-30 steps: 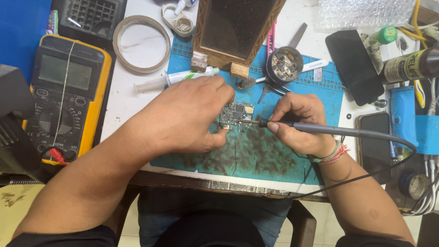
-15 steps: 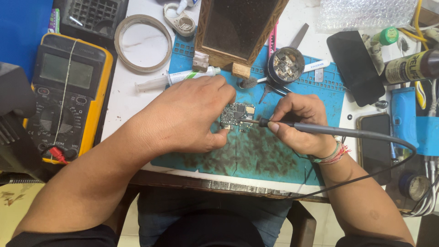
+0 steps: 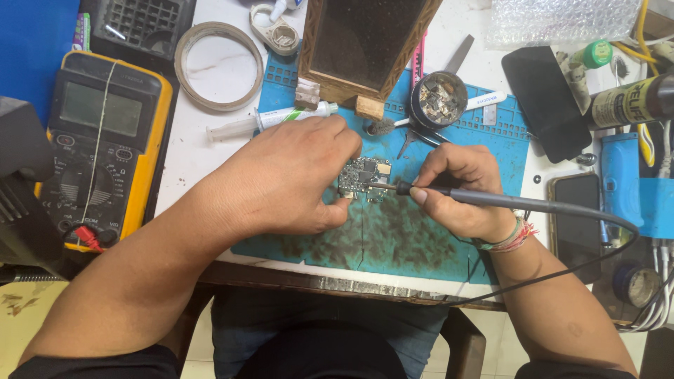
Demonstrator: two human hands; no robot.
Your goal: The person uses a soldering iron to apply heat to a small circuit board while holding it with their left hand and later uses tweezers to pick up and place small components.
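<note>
A small circuit board lies on a stained blue work mat. My left hand presses down on the board's left side, thumb and fingers pinching its edge. My right hand grips a grey soldering iron like a pen, its thin tip touching the board's middle. The iron's black cable runs off to the right past my wrist, which wears thread bracelets.
A yellow multimeter sits at the left, a tape ring and a syringe behind my left hand. A wooden box, a round tin of small parts, tweezers, two dark phones and blue tools crowd the back and right.
</note>
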